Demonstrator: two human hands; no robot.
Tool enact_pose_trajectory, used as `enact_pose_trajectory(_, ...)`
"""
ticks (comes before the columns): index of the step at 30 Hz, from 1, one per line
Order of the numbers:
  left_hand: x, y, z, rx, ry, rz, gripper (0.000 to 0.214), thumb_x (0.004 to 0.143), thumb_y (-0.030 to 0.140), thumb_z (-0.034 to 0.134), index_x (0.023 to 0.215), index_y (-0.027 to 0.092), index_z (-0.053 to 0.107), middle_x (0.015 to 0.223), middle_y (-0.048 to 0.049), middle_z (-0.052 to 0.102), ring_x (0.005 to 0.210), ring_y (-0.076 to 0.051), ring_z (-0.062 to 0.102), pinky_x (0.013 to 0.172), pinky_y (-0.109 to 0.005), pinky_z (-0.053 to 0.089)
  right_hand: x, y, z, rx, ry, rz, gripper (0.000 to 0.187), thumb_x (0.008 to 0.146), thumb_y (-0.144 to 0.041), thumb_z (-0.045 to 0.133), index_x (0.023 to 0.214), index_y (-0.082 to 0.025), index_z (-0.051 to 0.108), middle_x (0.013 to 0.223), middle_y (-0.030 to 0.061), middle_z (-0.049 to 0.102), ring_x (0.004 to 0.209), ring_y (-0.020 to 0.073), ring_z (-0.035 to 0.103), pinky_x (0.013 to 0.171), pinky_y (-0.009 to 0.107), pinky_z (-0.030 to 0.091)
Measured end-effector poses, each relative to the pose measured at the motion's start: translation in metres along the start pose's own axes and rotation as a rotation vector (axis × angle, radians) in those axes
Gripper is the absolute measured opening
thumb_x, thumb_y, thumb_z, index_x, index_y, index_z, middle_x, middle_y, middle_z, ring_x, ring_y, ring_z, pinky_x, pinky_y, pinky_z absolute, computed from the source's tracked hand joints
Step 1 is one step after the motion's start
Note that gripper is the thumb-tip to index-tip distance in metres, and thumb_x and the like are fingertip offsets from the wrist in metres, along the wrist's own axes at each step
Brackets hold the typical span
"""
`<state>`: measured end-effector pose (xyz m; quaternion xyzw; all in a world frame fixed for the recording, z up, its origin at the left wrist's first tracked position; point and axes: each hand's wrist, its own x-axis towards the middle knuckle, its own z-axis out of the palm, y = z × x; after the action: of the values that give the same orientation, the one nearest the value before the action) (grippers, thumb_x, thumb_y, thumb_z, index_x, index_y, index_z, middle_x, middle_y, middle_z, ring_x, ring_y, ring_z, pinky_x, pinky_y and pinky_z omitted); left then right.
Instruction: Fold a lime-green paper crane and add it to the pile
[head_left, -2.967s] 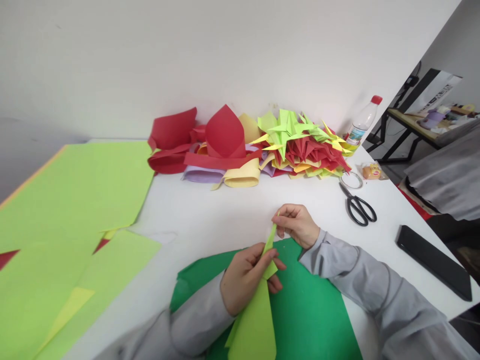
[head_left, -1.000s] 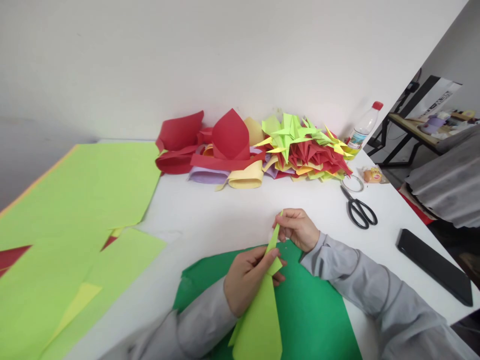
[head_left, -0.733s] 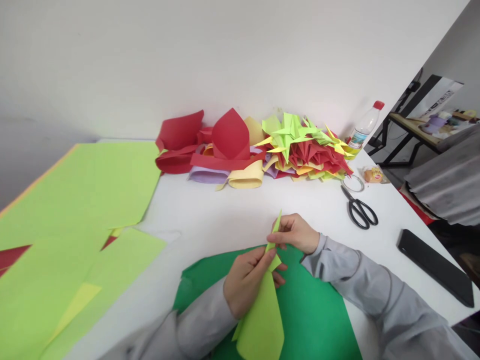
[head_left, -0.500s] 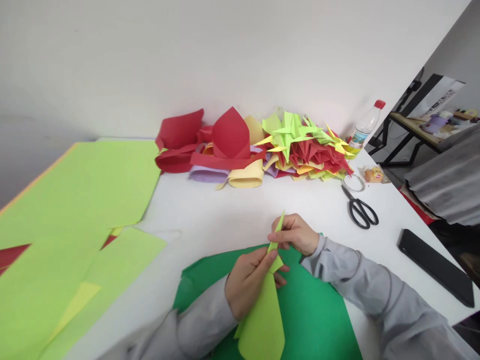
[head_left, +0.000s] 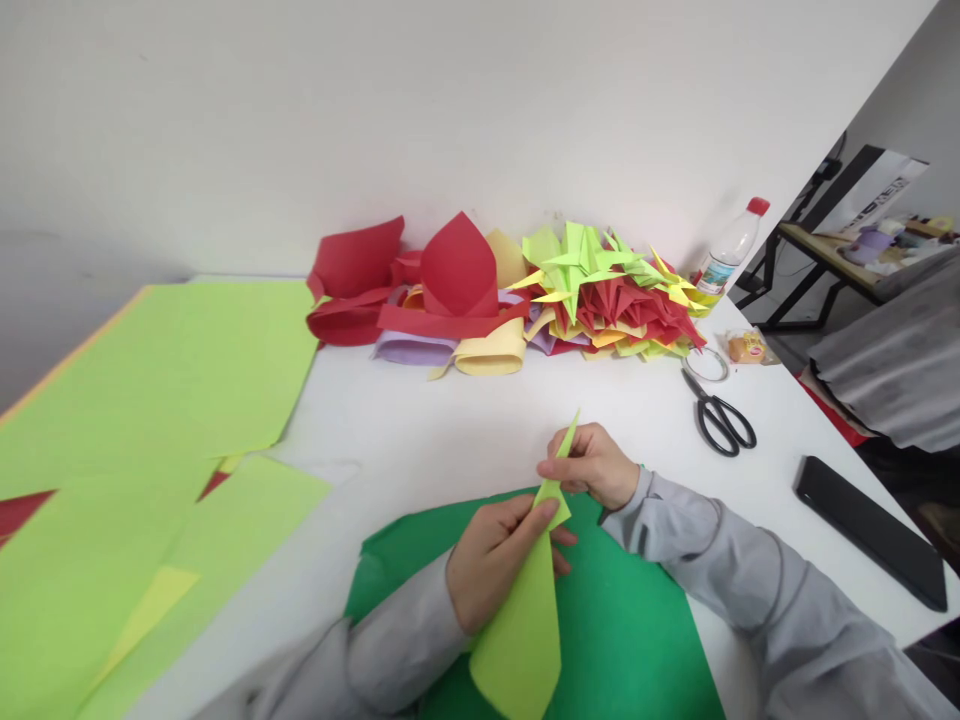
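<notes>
Lime paper cone (head_left: 525, 610), narrow tip up; left hand (head_left: 491, 560) grips mid, right hand (head_left: 596, 465) pinches tip.

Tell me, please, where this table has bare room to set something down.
Bare white tabletop lies between the folded-paper pile, lime sheets and dark green sheet; also between scissors and phone. Crowded along the wall.

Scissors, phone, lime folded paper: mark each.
scissors (head_left: 708, 406): head view, pivot by the handles.
phone (head_left: 870, 532): head view, middle of its black face.
lime folded paper (head_left: 529, 632): head view, wide lower flap.
</notes>
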<state>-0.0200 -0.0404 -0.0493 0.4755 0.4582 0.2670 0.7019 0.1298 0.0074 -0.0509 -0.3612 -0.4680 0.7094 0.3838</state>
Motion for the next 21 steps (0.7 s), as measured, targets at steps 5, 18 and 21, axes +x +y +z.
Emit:
enact_pose_trajectory(5, 0.001, 0.002, 0.0, -0.071, 0.035, -0.025, 0.055, 0.065, 0.069, 0.062, 0.072, 0.014, 0.062, 0.063, -0.0063, 0.07, 0.052, -0.019, 0.065, 0.053, -0.03, 0.054, 0.0, -0.005, 0.001, -0.083, -0.132, 0.016, 0.042, 0.056, -0.047, 0.08, 0.058, -0.015, 0.055, 0.044, -0.0074, 0.05, 0.038, 0.0035, 0.036, 0.038, 0.019, 0.024)
enact_pose_trajectory(18, 0.004, 0.005, -0.011, 0.009, -0.025, -0.076, 0.063, 0.058, 0.07, 0.067, 0.084, 0.013, 0.069, 0.065, -0.0062, 0.072, 0.056, -0.017, 0.063, 0.052, -0.024, 0.047, 0.002, -0.005, -0.016, -0.118, -0.015, -0.093, 0.038, 0.061, -0.044, 0.079, 0.057, -0.015, 0.054, 0.04, -0.0082, 0.043, 0.038, 0.004, 0.035, 0.038, 0.018, 0.023)
enact_pose_trajectory(21, 0.004, 0.007, -0.01, 0.025, -0.026, -0.058, 0.061, 0.06, 0.07, 0.066, 0.08, 0.013, 0.069, 0.063, -0.0056, 0.072, 0.058, -0.017, 0.064, 0.053, -0.025, 0.048, 0.0, -0.008, -0.009, -0.095, -0.1, -0.063, 0.039, 0.061, -0.043, 0.079, 0.056, -0.015, 0.053, 0.043, -0.0076, 0.045, 0.04, 0.0044, 0.039, 0.04, 0.018, 0.029)
